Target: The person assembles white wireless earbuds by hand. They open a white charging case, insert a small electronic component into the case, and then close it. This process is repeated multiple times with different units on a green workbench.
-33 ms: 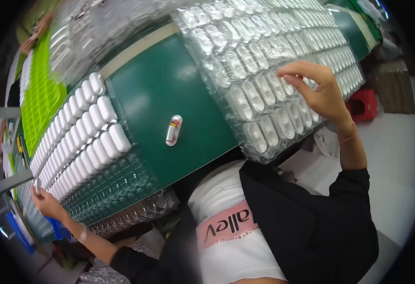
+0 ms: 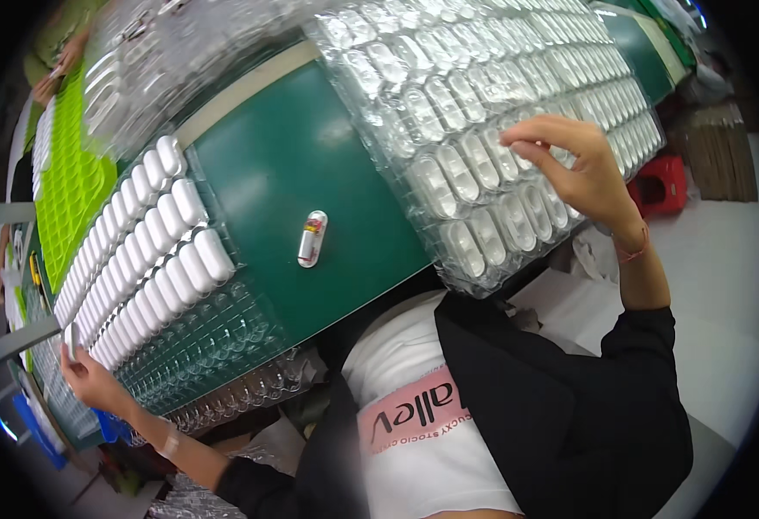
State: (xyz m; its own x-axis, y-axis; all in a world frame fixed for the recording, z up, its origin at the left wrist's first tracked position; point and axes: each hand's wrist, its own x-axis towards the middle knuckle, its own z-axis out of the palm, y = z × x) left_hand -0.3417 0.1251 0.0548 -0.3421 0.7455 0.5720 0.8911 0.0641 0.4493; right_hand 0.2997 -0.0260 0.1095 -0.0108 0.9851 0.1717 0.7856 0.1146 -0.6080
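At the far left, my left hand point(image 2: 94, 382) pinches a small white oblong piece point(image 2: 70, 336) by its lower end. It is at the near-left end of a clear blister tray filled with rows of white oblong cases point(image 2: 165, 214). My right hand point(image 2: 580, 166) hovers at the right over a clear plastic tray point(image 2: 457, 177) with rows of oblong pockets. Its thumb and forefinger are drawn together, and whatever may lie between them is too small to make out. Between the trays, a single oblong case point(image 2: 313, 238) with a red and yellow print lies on the green table point(image 2: 301, 156).
More clear trays point(image 2: 159, 73) are stacked at the back left, beside a bright green pocketed tray point(image 2: 68, 186). Another person's hands point(image 2: 64, 65) work at the far left. A red stool point(image 2: 660, 190) stands on the floor at right. Empty clear trays point(image 2: 215, 337) lie along the near table edge.
The white piece in my left hand stands out slightly more, and the left forearm has shifted a little rightward. The right hand remains nearly in place; the whole view has shifted slightly.
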